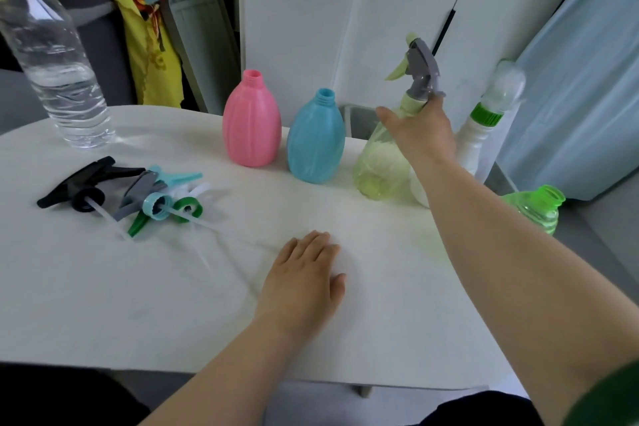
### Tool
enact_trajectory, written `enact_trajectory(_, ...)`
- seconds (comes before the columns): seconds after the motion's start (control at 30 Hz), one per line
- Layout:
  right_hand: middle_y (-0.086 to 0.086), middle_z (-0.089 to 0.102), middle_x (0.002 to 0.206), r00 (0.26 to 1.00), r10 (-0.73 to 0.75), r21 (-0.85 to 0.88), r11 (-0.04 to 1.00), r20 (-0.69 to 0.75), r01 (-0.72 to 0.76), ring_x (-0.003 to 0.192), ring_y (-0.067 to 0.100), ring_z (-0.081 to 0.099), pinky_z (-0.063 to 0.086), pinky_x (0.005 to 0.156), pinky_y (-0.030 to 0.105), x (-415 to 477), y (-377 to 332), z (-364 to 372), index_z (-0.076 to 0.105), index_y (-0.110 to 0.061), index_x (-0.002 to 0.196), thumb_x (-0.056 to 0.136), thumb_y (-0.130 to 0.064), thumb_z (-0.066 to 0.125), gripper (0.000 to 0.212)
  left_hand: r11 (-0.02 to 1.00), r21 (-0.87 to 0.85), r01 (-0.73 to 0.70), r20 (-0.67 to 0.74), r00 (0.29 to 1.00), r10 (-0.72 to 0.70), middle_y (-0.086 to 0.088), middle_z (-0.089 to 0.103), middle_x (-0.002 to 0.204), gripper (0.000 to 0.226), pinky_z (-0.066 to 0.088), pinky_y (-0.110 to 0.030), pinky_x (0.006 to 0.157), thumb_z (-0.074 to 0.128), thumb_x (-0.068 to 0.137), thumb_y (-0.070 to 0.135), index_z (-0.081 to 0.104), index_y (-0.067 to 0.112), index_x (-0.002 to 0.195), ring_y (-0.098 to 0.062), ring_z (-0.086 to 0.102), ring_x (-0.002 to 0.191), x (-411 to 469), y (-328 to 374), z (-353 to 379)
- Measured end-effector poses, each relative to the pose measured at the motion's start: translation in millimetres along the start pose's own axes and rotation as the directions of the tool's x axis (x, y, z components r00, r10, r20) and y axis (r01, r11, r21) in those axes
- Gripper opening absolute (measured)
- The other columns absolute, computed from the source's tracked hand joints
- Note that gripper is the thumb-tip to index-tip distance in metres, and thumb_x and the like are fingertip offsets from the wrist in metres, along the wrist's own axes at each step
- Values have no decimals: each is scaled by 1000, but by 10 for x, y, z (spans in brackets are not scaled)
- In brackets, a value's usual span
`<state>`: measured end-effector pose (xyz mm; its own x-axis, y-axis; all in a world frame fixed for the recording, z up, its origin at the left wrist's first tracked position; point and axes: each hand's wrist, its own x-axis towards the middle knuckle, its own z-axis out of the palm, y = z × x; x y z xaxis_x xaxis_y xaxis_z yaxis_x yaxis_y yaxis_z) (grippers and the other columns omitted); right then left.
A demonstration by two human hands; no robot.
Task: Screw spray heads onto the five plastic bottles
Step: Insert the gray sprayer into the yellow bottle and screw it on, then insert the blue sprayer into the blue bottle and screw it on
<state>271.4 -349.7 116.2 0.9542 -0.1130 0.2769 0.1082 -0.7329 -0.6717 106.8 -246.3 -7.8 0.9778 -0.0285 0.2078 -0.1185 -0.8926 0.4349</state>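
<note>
Holding the yellow bottle [380,162], the only one with a head [420,69], the right hand [420,130] grips it; pink [251,124], blue [315,142] and green [534,211] wait, left hand [302,273] flat, open.

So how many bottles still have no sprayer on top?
3: the pink bottle, the blue bottle beside it, and the green bottle at the table's right edge. Others may be hidden.

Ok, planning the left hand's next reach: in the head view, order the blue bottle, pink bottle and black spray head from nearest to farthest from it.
From the left hand:
1. Blue bottle, straight beyond it.
2. Pink bottle, beyond, to the left.
3. Black spray head, far left.
</note>
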Motion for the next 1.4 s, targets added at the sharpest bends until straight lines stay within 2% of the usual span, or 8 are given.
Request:
enact_trajectory(0.37, 12, 42, 137, 995, 40, 99, 994, 90, -49, 119, 28, 46, 41, 88, 34, -129, 56, -94, 26, -8, 130, 75, -50, 59, 77, 999, 9, 37, -26, 999, -37, 4, 26, 150, 47, 1, -24, 110, 35, 90, 31, 31, 19, 134, -9, 17, 138, 72, 1, -1)
enact_trajectory(0.6, 9, 52, 121, 995, -51, 87, 995, 90, 43, 110, 25, 48, 35, 83, 29, -476, 70, -331, 43, -7, 118, 83, -26, 55, 42, 999, -16, -34, -19, 999, 34, 2, 34, 146, 41, 8, -22, 110, 35, 91, 28, 39, 18, 131, -10, 24, 135, -19, 55, -94)
enact_trajectory(0.73, 1, 54, 103, 985, -134, 98, 987, 111, 124, 92, 16, 47, 32, 74, 22, -691, -21, -366, 55, -10, 106, 83, -20, 55, 26, 969, -202, -141, -80, 989, 127, -2, 71, 102, 24, 49, -20, 81, 50, 77, 20, 68, 16, 93, -13, 65, 95, -291, 177, -327)
enact_trajectory(0.8, -2, 53, 96, 973, -167, 100, 983, 159, 152, 86, 13, 47, 36, 63, 14, -777, -124, -310, 56, -12, 104, 83, -20, 55, 22, 945, -230, -231, -214, 960, 182, 5, 74, 76, 22, 51, -17, 63, 49, 71, 23, 70, 19, 74, -7, 66, 73, -419, 162, -497)
enact_trajectory(0.87, -3, 52, 96, 952, -206, 116, 976, 228, 183, 84, 13, 48, 37, 58, 8, -872, -255, -187, 56, -12, 104, 83, -19, 55, 22, 942, -232, -242, -298, 940, 168, 4, 73, 74, 23, 44, -16, 67, 47, 72, 23, 70, 17, 74, -4, 58, 77, -495, 51, -697)
enact_trajectory(1.1, 7, 60, 112, 807, -342, 123, 938, 481, 325, 87, 12, 46, 32, 71, 18, -1207, -681, 567, 55, -9, 107, 81, -19, 59, 28, 984, -77, 163, -452, 874, -180, -7, 72, 85, 32, 36, -24, 77, 42, 78, 27, 69, 9, 82, -21, 64, 84, -769, -952, -1318)
enact_trajectory(1.23, 6, 58, 120, 720, -399, 125, 907, 568, 403, 96, 14, 49, 34, 78, 23, -1409, -925, 962, 52, -12, 114, 81, -29, 60, 38, 860, -286, 422, -406, 760, -508, -4, 68, 96, 13, 34, -28, 72, 56, 80, 9, 66, 15, 86, -18, 52, 82, -886, -1299, -1229)
enact_trajectory(1.4, 10, 55, 121, 661, -436, 74, 862, 611, 501, 112, 27, 45, 38, 90, 35, -1566, -1175, 1307, 49, -11, 118, 78, -36, 61, 48, 846, -228, 483, -313, 786, -533, -4, 61, 113, 20, 33, -27, 86, 56, 80, 13, 63, 13, 99, -23, 51, 108, -863, -1489, -1115)
